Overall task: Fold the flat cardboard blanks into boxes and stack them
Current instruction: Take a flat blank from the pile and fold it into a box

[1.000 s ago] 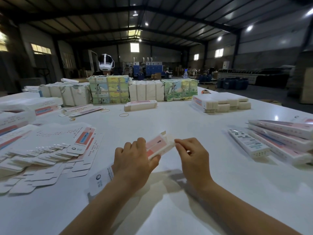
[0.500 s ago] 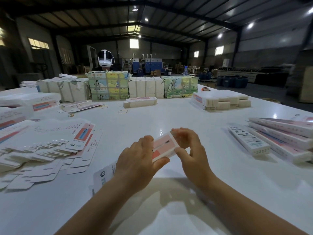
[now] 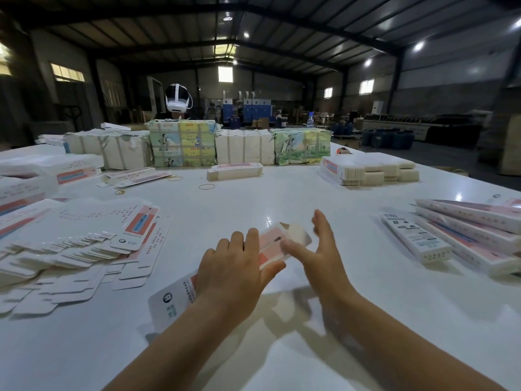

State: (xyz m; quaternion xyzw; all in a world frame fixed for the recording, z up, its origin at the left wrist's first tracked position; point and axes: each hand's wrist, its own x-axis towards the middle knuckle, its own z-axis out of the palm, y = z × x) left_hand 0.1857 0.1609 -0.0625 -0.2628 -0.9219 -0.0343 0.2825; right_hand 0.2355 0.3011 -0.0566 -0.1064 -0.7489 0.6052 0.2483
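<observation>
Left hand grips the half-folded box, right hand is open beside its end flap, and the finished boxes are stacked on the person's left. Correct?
Not quite. The head view shows the finished boxes on the person's right; the flat blanks lie on the left. The rest holds.

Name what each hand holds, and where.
Left hand grips the long pink-and-white cardboard box around its middle; right hand, open, holds nothing.

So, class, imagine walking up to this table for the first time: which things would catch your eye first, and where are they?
Front and centre, the left hand grips a pink-and-white box while the open right hand works its end flap. To the left sprawls a fan of flat cardboard blanks; on the right lie finished boxes. Wrapped bundles line the table's far edge.
</observation>
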